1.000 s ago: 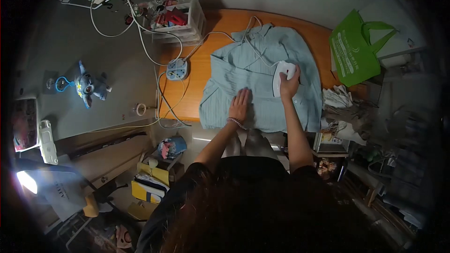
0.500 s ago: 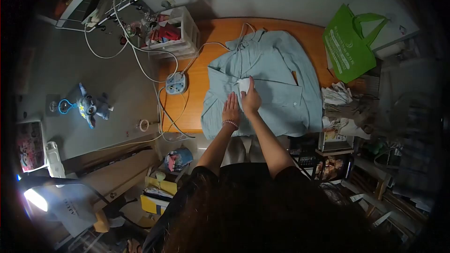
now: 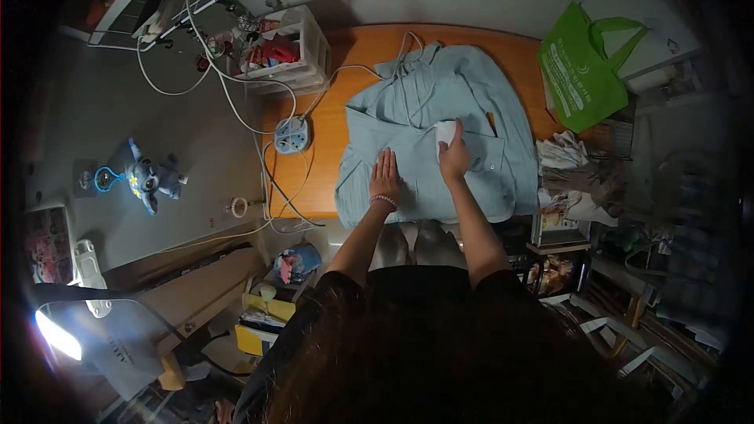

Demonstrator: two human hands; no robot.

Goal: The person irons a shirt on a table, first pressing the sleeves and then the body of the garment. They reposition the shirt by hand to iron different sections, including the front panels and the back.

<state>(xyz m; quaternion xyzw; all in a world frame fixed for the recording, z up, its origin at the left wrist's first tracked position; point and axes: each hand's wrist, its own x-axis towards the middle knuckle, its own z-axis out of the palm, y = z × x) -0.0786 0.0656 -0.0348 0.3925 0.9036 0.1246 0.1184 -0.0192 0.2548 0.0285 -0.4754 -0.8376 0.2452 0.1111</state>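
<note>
Far left, low: lit lamp (image 3: 59,338), glare strong. Above it a blue plush toy (image 3: 146,177) lies on a grey surface. White cables trail from the upper left down to a round power strip (image 3: 289,136) at the left end of the orange tabletop (image 3: 357,51). White drawer unit (image 3: 289,49) sits at the tabletop's back left corner, its contents too small to read.

Centre: light blue shirt (image 3: 416,180) spread flat, covering most of the tabletop, collar toward the wall. Left hand (image 3: 385,177) lies palm down on the shirt's near left part, fingers spread, gripping nothing; beaded band at the wrist. Just to its right, right hand (image 3: 455,162) is closed around a small white iron (image 3: 446,132) pressed on the shirt's middle. The hands are near each other, not touching. Iron cord (image 3: 404,82) loops back over the collar.

Right: green bag (image 3: 585,71) lies at the tabletop's far right end. Pale crumpled cloths (image 3: 561,153) are piled just beside the shirt's right edge.
</note>
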